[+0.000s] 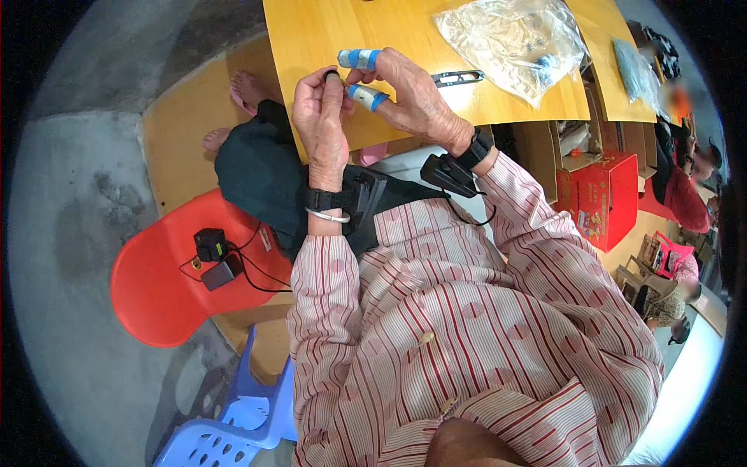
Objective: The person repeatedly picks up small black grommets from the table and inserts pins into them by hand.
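Observation:
My left hand (320,117) is closed, thumb against fingers, on a small black piece (332,75) over the table's near left corner. The exact kind of that piece is too small to tell. My right hand (408,93) comes in close beside it, with blue and white tape (359,59) round its forefinger and thumb. Its other fingers are curled toward the left hand's fingertips, and whatever they pinch is too small to make out. On the table (311,31), just right of my right hand, lies a utility knife (457,78) with a black handle.
A clear plastic bag (513,47) with small items lies on the table's right part. A red box (599,198) and cardboard cartons (537,156) stand below. To my left are a red chair (163,272) with black devices (222,268) and cables, and a blue plastic chair (233,432). Other people sit far right.

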Motion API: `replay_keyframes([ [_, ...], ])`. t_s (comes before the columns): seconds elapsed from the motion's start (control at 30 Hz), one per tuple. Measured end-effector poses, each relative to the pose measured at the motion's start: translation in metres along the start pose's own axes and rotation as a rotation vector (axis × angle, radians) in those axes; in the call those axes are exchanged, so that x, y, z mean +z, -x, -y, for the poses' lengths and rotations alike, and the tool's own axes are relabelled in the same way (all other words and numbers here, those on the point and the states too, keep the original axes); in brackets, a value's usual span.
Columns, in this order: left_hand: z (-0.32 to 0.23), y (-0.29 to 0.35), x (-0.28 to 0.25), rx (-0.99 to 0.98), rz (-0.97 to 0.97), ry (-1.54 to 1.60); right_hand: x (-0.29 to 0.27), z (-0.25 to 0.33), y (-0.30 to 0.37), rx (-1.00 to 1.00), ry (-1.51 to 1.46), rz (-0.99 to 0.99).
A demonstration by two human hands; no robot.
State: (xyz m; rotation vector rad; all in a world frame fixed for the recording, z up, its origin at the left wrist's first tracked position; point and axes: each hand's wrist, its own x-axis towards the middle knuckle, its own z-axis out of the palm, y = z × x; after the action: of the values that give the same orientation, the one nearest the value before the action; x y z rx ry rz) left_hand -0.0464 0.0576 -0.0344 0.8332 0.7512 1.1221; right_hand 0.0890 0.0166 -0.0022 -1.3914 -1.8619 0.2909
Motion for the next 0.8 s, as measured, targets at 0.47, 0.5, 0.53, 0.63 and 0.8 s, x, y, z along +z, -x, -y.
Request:
replay_keyframes([
  [0.47,-0.002,0.004,0.005,0.106,0.085,-0.133,-0.012,-0.002,0.003,0.188,-0.283,-0.081],
  [0.5,-0.002,0.005,0.006,0.105,0.093,-0.157,-0.016,-0.004,0.002,0.189,-0.303,-0.101],
  [0.53,-0.005,0.006,0.006,0.103,0.093,-0.157,-0.018,-0.003,0.001,0.188,-0.328,-0.119],
  [0.63,-0.006,0.007,0.006,0.107,0.091,-0.222,-0.025,0.000,-0.002,0.135,-0.272,-0.099],
  [0.8,0.001,0.007,0.001,0.102,0.138,-0.264,-0.029,0.005,-0.009,0.032,-0.119,-0.040],
])
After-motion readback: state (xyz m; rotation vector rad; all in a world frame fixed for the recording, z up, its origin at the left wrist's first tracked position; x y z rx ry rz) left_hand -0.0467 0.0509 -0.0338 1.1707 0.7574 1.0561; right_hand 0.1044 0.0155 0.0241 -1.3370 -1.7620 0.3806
